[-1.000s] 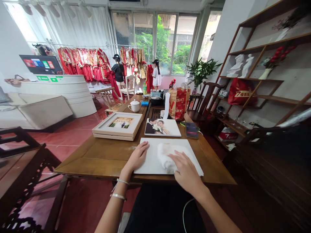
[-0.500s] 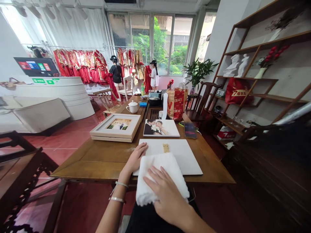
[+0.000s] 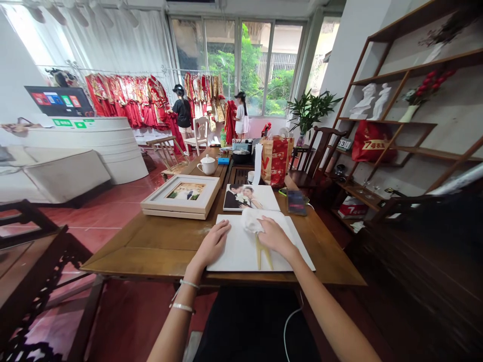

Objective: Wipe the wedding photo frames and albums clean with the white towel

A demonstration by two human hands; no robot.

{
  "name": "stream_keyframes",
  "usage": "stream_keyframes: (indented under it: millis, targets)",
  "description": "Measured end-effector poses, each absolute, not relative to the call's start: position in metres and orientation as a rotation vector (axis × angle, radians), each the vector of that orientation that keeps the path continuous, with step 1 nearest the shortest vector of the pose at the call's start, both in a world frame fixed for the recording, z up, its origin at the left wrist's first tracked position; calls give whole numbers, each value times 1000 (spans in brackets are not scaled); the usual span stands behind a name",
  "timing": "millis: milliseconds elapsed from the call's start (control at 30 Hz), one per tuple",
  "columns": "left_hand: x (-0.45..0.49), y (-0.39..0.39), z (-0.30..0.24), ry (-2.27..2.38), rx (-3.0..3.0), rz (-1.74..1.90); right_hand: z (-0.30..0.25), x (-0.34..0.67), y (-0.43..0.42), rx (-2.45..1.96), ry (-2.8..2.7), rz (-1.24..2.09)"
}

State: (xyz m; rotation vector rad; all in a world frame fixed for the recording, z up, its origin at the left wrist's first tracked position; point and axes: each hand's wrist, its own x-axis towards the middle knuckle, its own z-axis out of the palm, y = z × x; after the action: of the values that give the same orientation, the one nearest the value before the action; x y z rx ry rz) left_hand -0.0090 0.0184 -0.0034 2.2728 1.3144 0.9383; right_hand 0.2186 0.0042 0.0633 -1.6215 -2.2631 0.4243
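Observation:
A white flat panel (image 3: pixel 236 255) lies at the table's front edge. My left hand (image 3: pixel 214 243) rests on its left side, fingers stretched out and holding nothing. At the panel's far edge my right hand (image 3: pixel 277 236) grips a bunched white towel (image 3: pixel 252 219) and presses it down. Below the towel two tan legs (image 3: pixel 265 254) of a flat piece show against the panel; its upper part is hidden. Just beyond the panel lies a photo print (image 3: pixel 251 198) of a couple in wedding clothes.
A framed photo (image 3: pixel 183 196) stands left of the print on the wooden table (image 3: pixel 151 246). A phone (image 3: pixel 297 202) lies to the right. Behind are a white teapot (image 3: pixel 207 165), a blue box (image 3: pixel 223 161) and a red-and-gold paper bag (image 3: pixel 277 161). Two people stand by clothes racks farther back.
My right hand has moved the towel away from me, from the panel's near edge to its far edge. The tan legs are now uncovered. My left hand has stayed in place.

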Motion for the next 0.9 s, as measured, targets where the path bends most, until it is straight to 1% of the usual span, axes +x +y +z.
stream_keyframes:
  millis: [167,333,500,667,800,900]
  targets:
    - [-7,17,1,1284,2299,960,74,169,42,-1502,-2390,386]
    - [-5,15,6,1260,2315,982,74,137,48,-1510,-2429,294]
    - [-8,18,0,1276,2296,982,70,167,28,-1664,-2378,180]
    - [-11,19,-6,1298,2270,969,71,211,19,-1829,-2320,156]
    - [-10,19,-5,1300,2265,962,65,206,13,-1787,-2348,173]
    - [-9,18,-2,1300,2266,956,57,185,-10,-1685,-2413,182]
